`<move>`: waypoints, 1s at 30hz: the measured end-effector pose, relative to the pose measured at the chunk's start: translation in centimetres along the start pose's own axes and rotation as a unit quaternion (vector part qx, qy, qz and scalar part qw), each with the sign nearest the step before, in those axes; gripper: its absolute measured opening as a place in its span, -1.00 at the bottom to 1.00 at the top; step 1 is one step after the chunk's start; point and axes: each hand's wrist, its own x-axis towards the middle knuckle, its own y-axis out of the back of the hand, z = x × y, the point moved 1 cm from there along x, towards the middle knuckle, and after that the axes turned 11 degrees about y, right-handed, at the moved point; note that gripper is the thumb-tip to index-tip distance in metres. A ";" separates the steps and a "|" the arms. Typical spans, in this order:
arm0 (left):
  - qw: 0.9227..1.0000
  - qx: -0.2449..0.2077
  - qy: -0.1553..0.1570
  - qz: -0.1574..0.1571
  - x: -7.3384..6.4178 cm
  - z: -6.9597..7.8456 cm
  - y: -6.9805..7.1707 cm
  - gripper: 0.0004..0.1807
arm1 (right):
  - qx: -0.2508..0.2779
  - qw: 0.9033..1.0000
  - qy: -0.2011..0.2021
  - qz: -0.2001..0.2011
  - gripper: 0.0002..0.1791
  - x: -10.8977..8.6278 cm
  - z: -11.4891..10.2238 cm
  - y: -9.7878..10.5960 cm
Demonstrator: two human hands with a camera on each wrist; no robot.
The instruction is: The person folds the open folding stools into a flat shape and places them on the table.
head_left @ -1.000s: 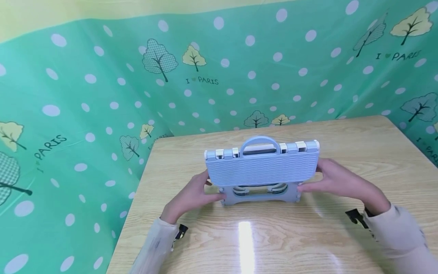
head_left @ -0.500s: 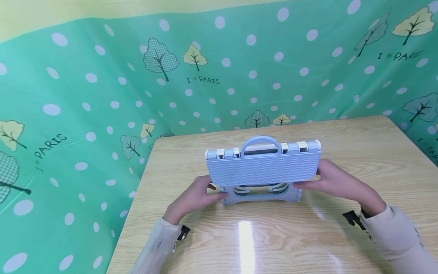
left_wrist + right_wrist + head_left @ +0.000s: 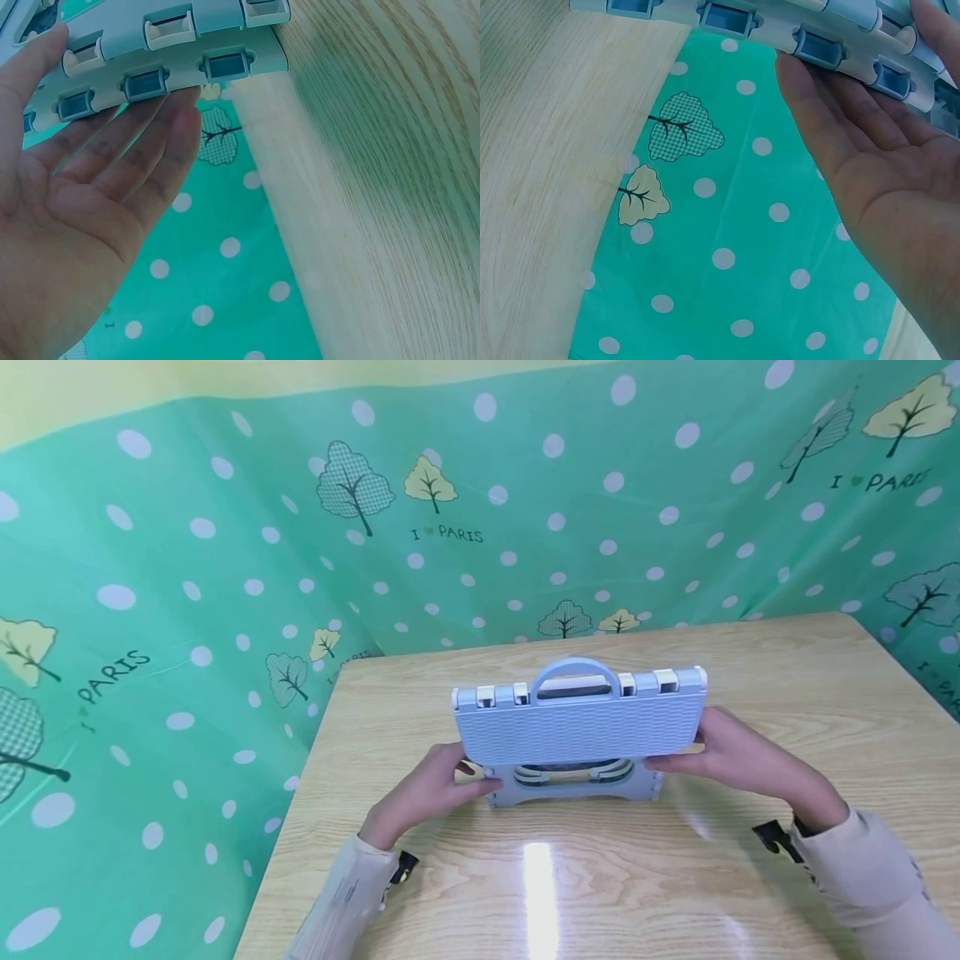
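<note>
A light-blue plastic folding stool (image 3: 577, 727) stands on the wooden table with its woven-pattern top panel tilted toward me and an arched handle (image 3: 576, 668) along the upper edge. My left hand (image 3: 435, 789) holds its left side, thumb on the front and the other fingers behind. On the opposite side my right hand (image 3: 731, 756) holds it the same way, thumb at the lower front. In the left wrist view, fingertips touch the hinged edge of the stool (image 3: 172, 37). Fingers also meet the hinged edge of the stool (image 3: 780, 30) in the right wrist view.
The wooden table (image 3: 420, 893) has a bright light reflection in front of the stool. A green dotted curtain (image 3: 247, 527) with tree prints hangs behind and to the left. Dark straps (image 3: 401, 867) sit at both wrists.
The right thumb has slid slightly left along the stool's front, and the left hand has shifted slightly right. The stool keeps its pose, apart from a small shift of the view.
</note>
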 end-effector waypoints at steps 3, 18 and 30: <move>1.000 -0.001 -0.001 -0.001 0.1 -0.1 -0.1 -0.49 | 0.010 1.000 -0.003 0.001 -0.34 0.0 0.0 0.0; 1.000 0.003 0.004 0.004 -0.1 0.1 -0.1 -0.54 | 0.008 1.000 -0.006 0.005 -0.36 -0.1 0.3 -0.1; 1.000 0.004 0.001 0.007 -0.1 0.2 -0.1 -0.54 | 0.000 1.000 0.001 0.005 -0.35 0.0 0.2 0.0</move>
